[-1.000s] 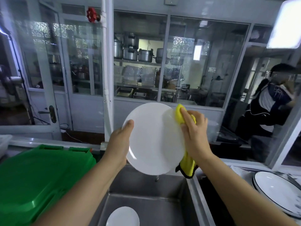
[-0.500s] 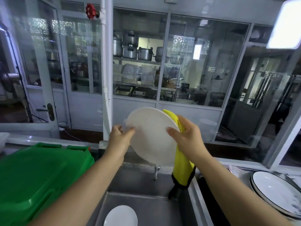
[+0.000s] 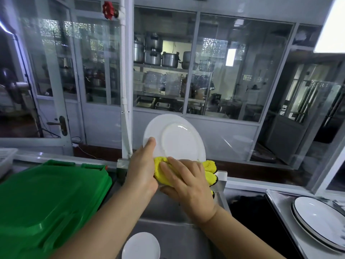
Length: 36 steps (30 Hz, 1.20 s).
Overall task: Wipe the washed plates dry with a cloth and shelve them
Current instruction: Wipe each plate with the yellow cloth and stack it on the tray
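Two hands: both on one white plate [image 3: 175, 139], held upright over the sink [image 3: 168, 217].
Left hand [image 3: 142, 171]: thumb hooked over the rim, gripping.
Right hand [image 3: 188, 184]: fingers spread, pressing the yellow cloth [image 3: 209, 168] against its lower edge.
Handling: likely stiff, breakable, slippery while wet; hold by the rim.

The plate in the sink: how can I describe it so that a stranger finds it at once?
Find the steel sink between the green bin and the dark-rimmed plates stacked at the right. The small white plate lies flat in its basin, at the picture's bottom edge. It alone is untouched; the larger white plate is held above.
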Available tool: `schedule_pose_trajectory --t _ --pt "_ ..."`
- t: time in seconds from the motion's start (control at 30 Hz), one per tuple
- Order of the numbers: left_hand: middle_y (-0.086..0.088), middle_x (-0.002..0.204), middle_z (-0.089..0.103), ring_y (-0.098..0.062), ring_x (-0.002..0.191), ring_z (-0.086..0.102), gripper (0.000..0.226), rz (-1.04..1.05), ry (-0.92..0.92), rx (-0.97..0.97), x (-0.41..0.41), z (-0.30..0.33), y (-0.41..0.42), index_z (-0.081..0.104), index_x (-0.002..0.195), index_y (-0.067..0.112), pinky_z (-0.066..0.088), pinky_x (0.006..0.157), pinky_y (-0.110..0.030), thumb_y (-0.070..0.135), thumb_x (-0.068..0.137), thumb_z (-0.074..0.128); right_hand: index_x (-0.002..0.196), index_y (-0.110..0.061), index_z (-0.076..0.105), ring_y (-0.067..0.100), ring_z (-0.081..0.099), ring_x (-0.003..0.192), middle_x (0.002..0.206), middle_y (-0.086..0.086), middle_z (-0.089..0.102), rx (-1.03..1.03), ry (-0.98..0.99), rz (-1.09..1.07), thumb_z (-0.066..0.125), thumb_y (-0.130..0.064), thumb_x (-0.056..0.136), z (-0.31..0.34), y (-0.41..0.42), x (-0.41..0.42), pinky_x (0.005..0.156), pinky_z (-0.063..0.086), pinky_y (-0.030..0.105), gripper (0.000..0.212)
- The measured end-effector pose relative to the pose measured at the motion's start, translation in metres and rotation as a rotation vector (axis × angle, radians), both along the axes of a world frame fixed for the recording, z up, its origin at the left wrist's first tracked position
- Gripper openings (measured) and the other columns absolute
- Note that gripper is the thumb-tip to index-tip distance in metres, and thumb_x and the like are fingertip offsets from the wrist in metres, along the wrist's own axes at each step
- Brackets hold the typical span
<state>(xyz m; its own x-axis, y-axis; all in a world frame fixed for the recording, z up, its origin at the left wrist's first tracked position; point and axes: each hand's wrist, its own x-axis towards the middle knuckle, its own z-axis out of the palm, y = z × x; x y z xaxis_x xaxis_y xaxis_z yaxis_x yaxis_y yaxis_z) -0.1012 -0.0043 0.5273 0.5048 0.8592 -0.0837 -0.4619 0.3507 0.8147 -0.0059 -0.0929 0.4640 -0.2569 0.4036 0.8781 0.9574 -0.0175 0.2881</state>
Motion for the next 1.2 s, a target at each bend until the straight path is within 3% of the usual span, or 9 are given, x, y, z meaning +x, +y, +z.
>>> schedule_pose_trajectory --t 0.13,0.4,0.47,0.53,0.63,0.83,1.0,1.2 --pt "-0.004 0.094 0.072 -0.025 0.086 0.069 0.023 0.071 -0.025 0.128 -0.007 0.002 0.007 0.064 0.1 0.022 0.056 0.075 -0.043 0.042 0.091 0.056 0.13 -0.017 0.051 0.024 0.047 0.108 0.131 0.004 0.046 0.016 0.062 0.001 0.051 -0.036 0.099 -0.006 -0.007 0.012 0.085 0.045 0.04 0.037" --pt "0.006 0.083 0.07 -0.009 0.075 0.065 0.022 0.134 0.013 0.379 -0.018 0.006 0.005 0.063 0.084 0.021 0.05 0.064 -0.025 0.036 0.095 0.051 0.127 -0.017 0.06 0.025 0.043 0.098 0.119 0.01 0.052 0.104 0.346 -0.131 0.044 -0.032 0.1 0.022 -0.013 0.032 0.084 0.041 0.04 0.035" --pt "0.007 0.079 0.072 -0.01 0.077 0.067 0.025 0.104 0.038 0.401 -0.015 0.003 0.002 0.067 0.081 0.021 0.053 0.068 -0.028 0.035 0.095 0.052 0.126 -0.013 0.062 0.026 0.042 0.099 0.118 0.013 0.054 0.138 0.399 -0.178 0.048 -0.03 0.096 0.044 -0.006 0.027 0.086 0.038 0.039 0.037" --pt "0.003 0.077 0.073 -0.021 0.082 0.068 0.025 0.093 0.062 0.411 -0.01 -0.001 0.002 0.071 0.077 0.023 0.055 0.075 -0.037 0.039 0.091 0.057 0.128 -0.014 0.062 0.028 0.043 0.098 0.119 0.012 0.056 0.122 0.373 -0.218 0.048 -0.031 0.094 0.06 0.002 0.017 0.083 0.039 0.04 0.04" --pt "-0.001 0.077 0.073 -0.027 0.08 0.069 0.02 0.103 0.064 0.409 -0.007 0.002 0.002 0.07 0.079 0.023 0.055 0.073 -0.044 0.043 0.082 0.068 0.131 -0.015 0.058 0.03 0.046 0.099 0.12 0.008 0.056 0.048 0.259 -0.186 0.049 -0.031 0.092 0.06 0.008 0.002 0.078 0.04 0.041 0.043" --pt "0.003 0.072 0.072 -0.021 0.073 0.068 0.013 0.058 0.041 0.306 -0.014 0.008 0.009 0.067 0.082 0.025 0.053 0.061 -0.034 0.035 0.089 0.062 0.131 -0.025 0.051 0.025 0.046 0.103 0.124 -0.003 0.048 -0.036 0.07 -0.083 0.051 -0.03 0.097 0.018 -0.003 0.005 0.083 0.037 0.038 0.035" --pt "0.0 0.084 0.072 -0.027 0.086 0.067 0.011 0.054 0.052 0.338 -0.019 0.004 0.013 0.068 0.083 0.024 0.054 0.071 -0.037 0.032 0.089 0.063 0.133 -0.025 0.049 0.028 0.046 0.098 0.121 -0.001 0.048 -0.041 0.15 -0.147 0.041 -0.029 0.101 0.01 -0.02 0.04 0.08 0.041 0.041 0.033" --pt "-0.005 0.088 0.075 -0.031 0.09 0.069 0.011 -0.034 0.074 0.373 -0.014 0.0 0.002 0.072 0.084 0.02 0.052 0.088 -0.053 0.029 0.087 0.066 0.128 -0.016 0.061 0.03 0.044 0.094 0.117 0.003 0.045 0.034 0.196 -0.212 0.049 -0.027 0.092 0.048 -0.009 0.04 0.076 0.044 0.046 0.039"
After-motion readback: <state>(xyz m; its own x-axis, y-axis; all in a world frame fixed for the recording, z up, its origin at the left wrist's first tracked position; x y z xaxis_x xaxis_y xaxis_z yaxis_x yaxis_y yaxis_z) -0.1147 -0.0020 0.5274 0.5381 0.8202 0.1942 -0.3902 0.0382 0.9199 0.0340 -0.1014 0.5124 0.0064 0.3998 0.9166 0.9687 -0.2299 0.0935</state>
